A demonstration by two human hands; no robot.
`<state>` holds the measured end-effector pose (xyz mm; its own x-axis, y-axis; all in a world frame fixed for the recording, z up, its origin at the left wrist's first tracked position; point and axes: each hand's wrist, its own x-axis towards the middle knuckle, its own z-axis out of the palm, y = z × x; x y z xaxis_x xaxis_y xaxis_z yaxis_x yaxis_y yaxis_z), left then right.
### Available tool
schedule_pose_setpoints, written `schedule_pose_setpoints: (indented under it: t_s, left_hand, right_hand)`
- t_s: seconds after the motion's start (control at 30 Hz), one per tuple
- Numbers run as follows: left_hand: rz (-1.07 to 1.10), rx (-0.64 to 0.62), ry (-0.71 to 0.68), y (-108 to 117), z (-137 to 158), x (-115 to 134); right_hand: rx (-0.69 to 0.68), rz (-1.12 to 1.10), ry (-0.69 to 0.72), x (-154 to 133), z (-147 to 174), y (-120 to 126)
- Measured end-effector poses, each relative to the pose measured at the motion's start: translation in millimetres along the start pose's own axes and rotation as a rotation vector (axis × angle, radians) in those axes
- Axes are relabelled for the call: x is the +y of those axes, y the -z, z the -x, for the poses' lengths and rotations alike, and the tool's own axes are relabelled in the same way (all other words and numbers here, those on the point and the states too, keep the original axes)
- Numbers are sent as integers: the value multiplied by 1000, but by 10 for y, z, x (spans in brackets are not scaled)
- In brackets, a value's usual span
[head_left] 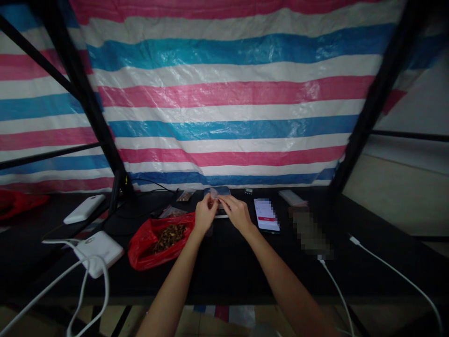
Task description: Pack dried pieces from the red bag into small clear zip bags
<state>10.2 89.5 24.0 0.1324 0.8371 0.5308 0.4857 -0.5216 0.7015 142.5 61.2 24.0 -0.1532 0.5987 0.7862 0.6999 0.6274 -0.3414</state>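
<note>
Both your arms reach forward over the dark worktop (224,267), and your hands meet near its far edge. Your left hand (205,214) and your right hand (236,213) each pinch the near edge of a small clear plastic bag (218,193) between fingertips and thumb, so both are closed on it. The bag sits just above your knuckles, close to the striped tarp (224,93) that hangs behind the worktop; what it holds is too dim to tell.

Just to the left of your left hand lies a red plastic bag (147,243), open at the top, with a heap of brown dried pieces (169,236) showing inside. Behind it rests another small clear packet (185,195). Just beside your right hand lies a phone (266,215) with a lit screen, flat on the worktop. Farther left sit a white power bank (84,208) and a white charger block (100,248) with white cables (84,285) trailing off the near edge. More white cable (393,269) runs across the right side of the worktop. Black frame poles (87,103) rise on both sides
</note>
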Motion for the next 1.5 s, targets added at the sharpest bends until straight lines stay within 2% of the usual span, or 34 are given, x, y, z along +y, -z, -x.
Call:
schedule_pose_setpoints:
  t_s: [0.1, 0.17, 0.23, 0.3, 0.37, 0.43, 0.53, 0.63, 0.77, 0.9, 0.97, 1.1, 1.23, 1.37, 1.5]
  left_hand:
    - [232, 5, -27, 32, 5, -23]
    - [349, 24, -17, 76, 28, -32]
    - [426, 6, 1, 161, 63, -28]
    - [473, -73, -16, 297, 104, -7]
    - [496, -159, -57, 474, 146, 20]
    - [487, -201, -85, 666, 180, 31]
    - [407, -173, -86, 940, 210, -36]
    - [251, -148, -67, 1206, 247, -204]
    - [38, -156, -43, 1575, 352, -450]
    - [-141, -139, 33, 1875, 496, -559]
    - [-257, -180, 32, 1962, 575, -550]
    - [-534, -282, -69, 2035, 702, -486]
    - [-748, -317, -137, 2074, 749, -457]
    - [-852, -351, -133, 2124, 748, -451]
    - [-892, -293, -125, 2188, 745, -466]
  right_hand:
    - [48, -24, -36, -92, -23, 21]
    - [161, -95, -147, -139, -63, 8]
    - [239, -256, -312, -150, -106, -38]
    - [142, -543, -517, -136, -133, -106]
    - [-89, -873, -697, -132, -134, -173]
    - [-266, -1126, -788, -169, -118, -228]
    - [-316, -1292, -828, -295, -126, -296]
    - [-363, -1272, -841, -427, -223, -406]
    - [-481, -1097, -799, -528, -409, -629]
    - [-541, -935, -645, -579, -554, -812]
    - [-565, -870, -554, -599, -602, -861]
    - [-619, -706, -331, -644, -664, -854]
    - [-654, -475, -123, -733, -711, -751]
    - [-681, -263, -19, -856, -731, -653]
    - [-643, -193, 20, -921, -716, -615]
